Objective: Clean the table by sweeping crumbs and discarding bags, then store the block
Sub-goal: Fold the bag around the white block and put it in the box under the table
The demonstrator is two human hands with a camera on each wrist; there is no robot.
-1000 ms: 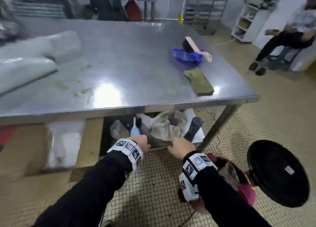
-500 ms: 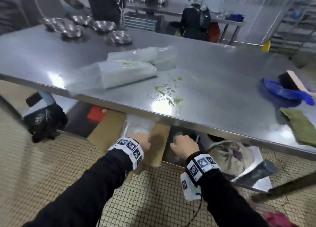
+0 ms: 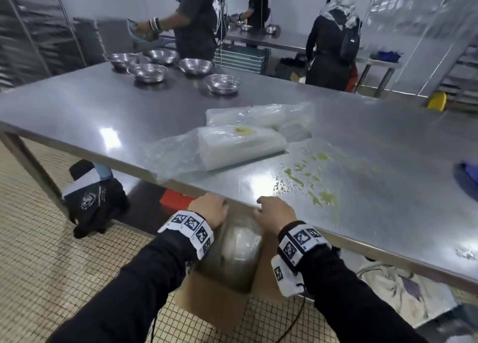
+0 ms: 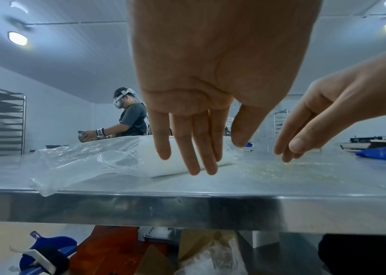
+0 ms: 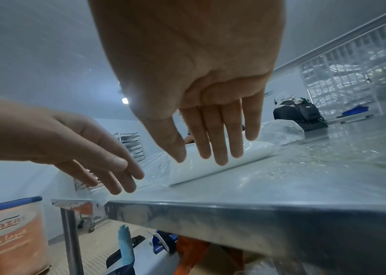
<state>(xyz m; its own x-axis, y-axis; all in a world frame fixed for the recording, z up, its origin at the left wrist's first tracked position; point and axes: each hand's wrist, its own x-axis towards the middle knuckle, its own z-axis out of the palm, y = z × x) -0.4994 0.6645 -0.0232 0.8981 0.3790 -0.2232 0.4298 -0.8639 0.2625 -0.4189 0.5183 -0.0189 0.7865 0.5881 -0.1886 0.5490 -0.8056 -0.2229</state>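
The block (image 3: pixel 240 146) — a white slab inside a clear bag (image 3: pixel 176 156) — lies flat on the steel table (image 3: pixel 77 110), near the front edge, with a second bag (image 3: pixel 261 117) just behind it. The loose mouth of the first bag trails over the table edge. Green crumbs (image 3: pixel 307 179) are scattered to the right of the block, unswept. At the far right edge of the head view a blue thing (image 3: pixel 468 177) shows in part; what it is cannot be told.

Both hands hover at the front edge, empty. The left hand (image 3: pixel 210 209) has its fingers (image 4: pixel 196 148) straight and close together, pointing toward the block; the right hand (image 3: pixel 274 213) likewise has straight, slightly spread fingers (image 5: pixel 220 141). Neither touches the bag in the wrist views.

Steel bowls (image 3: pixel 196 67) stand at the far side, other people behind them. Under the table sits a cardboard box (image 3: pixel 214 304) holding a bagged mass.

Judged from this — no step is finished: crumbs, bags and block all remain on the table.
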